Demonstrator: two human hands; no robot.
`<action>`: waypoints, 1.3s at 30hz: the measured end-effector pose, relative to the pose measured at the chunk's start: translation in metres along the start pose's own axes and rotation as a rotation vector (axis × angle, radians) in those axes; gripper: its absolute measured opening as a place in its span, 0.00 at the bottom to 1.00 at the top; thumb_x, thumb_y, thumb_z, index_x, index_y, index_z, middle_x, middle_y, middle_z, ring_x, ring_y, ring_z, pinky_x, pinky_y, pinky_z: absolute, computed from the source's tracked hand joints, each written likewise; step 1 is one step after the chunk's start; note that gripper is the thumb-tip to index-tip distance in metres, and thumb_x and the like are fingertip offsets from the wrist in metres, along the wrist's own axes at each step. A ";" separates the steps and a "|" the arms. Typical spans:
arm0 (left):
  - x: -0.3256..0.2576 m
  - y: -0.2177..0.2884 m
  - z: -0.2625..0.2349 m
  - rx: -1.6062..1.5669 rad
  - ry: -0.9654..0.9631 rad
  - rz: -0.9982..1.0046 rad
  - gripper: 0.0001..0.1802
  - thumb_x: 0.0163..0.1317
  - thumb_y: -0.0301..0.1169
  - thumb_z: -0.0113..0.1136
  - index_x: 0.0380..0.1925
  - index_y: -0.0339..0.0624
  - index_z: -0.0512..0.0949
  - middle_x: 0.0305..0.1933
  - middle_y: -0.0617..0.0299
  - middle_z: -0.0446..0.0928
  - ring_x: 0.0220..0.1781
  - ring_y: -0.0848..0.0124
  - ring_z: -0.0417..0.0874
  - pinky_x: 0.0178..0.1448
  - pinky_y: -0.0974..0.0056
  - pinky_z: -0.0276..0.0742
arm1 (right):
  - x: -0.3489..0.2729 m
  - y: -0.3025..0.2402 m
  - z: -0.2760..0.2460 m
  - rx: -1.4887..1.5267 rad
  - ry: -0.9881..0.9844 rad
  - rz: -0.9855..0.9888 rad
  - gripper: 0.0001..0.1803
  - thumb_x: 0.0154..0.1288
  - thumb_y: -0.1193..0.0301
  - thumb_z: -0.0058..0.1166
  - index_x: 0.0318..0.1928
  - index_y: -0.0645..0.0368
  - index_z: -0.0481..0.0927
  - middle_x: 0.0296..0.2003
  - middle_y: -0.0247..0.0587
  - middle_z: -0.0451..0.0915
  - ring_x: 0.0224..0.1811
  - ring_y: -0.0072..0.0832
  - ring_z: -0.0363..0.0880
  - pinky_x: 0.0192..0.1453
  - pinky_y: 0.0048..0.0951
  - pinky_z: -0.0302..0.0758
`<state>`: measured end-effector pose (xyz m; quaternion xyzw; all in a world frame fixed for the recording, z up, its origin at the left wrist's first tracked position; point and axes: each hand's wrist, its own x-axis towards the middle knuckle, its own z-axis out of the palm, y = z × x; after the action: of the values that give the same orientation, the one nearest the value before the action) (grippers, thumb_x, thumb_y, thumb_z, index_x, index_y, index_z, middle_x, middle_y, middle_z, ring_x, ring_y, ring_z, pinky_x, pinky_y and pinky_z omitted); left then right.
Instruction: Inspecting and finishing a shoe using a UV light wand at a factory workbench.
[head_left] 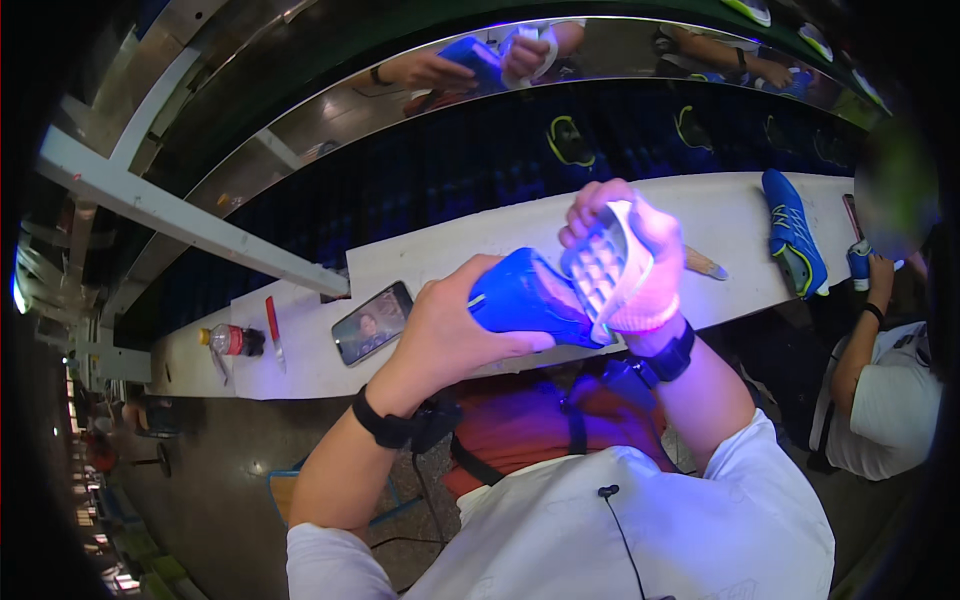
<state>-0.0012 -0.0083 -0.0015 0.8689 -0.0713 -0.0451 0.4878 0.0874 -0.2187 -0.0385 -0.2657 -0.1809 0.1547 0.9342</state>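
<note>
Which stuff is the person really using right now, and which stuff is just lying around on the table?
In use:
- blue shoe, gripped by the left hand
- pale waffle-patterned sole, pressed on by the right hand

Just lying about on the white workbench:
- phone
- plastic bottle
- red-handled knife
- another blue shoe
- wooden-handled tool

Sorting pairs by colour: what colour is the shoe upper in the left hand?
Bright blue shoe upper, seen in the head view.

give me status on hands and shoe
Left hand grips blue shoe. Right hand presses pale sole on it. Nothing in the way.
</note>
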 end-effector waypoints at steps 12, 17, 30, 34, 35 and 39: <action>0.046 0.035 0.026 0.142 0.111 -0.021 0.38 0.48 0.51 0.88 0.47 0.32 0.82 0.35 0.49 0.90 0.36 0.58 0.94 0.44 0.58 0.89 | 0.028 -0.038 0.002 -0.661 -0.225 0.218 0.21 0.74 0.53 0.57 0.52 0.59 0.76 0.49 0.32 0.72 0.51 0.18 0.71 0.58 0.24 0.70; 0.070 0.065 0.048 0.413 0.049 0.176 0.41 0.46 0.60 0.86 0.39 0.32 0.79 0.27 0.50 0.86 0.29 0.53 0.92 0.34 0.55 0.87 | 0.005 -0.067 -0.018 -0.687 -0.133 0.107 0.24 0.72 0.50 0.53 0.49 0.60 0.77 0.52 0.39 0.70 0.55 0.25 0.70 0.63 0.29 0.68; 0.029 0.081 0.051 0.732 -0.275 0.763 0.38 0.51 0.52 0.85 0.50 0.35 0.81 0.38 0.52 0.84 0.35 0.61 0.90 0.31 0.61 0.82 | -0.088 -0.108 -0.009 -1.258 -0.493 -0.153 0.34 0.75 0.59 0.59 0.74 0.66 0.73 0.70 0.55 0.79 0.79 0.55 0.72 0.80 0.53 0.69; 0.010 0.080 -0.005 0.355 -0.385 0.378 0.47 0.46 0.52 0.89 0.63 0.44 0.76 0.76 0.36 0.66 0.79 0.40 0.68 0.77 0.42 0.72 | -0.117 -0.079 -0.023 -1.497 -0.436 -0.256 0.58 0.61 0.46 0.74 0.80 0.67 0.62 0.77 0.65 0.68 0.81 0.59 0.67 0.81 0.56 0.67; -0.009 0.070 -0.002 0.370 -0.387 0.350 0.47 0.46 0.52 0.89 0.63 0.44 0.76 0.76 0.36 0.66 0.79 0.40 0.68 0.77 0.42 0.72 | -0.113 -0.068 -0.036 -1.640 -0.378 -0.252 0.55 0.58 0.52 0.76 0.79 0.66 0.65 0.73 0.64 0.73 0.78 0.60 0.70 0.77 0.56 0.72; -0.050 0.009 0.035 0.019 0.011 0.067 0.45 0.52 0.36 0.86 0.67 0.46 0.69 0.79 0.37 0.62 0.80 0.48 0.67 0.81 0.46 0.63 | -0.098 -0.030 -0.078 -1.768 -0.446 -0.132 0.50 0.53 0.59 0.77 0.74 0.65 0.71 0.64 0.60 0.80 0.63 0.61 0.82 0.65 0.57 0.80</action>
<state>-0.0565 -0.0338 -0.0114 0.8709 -0.0980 -0.0230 0.4810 0.0386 -0.3154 -0.1085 -0.8375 -0.4247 -0.0461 0.3407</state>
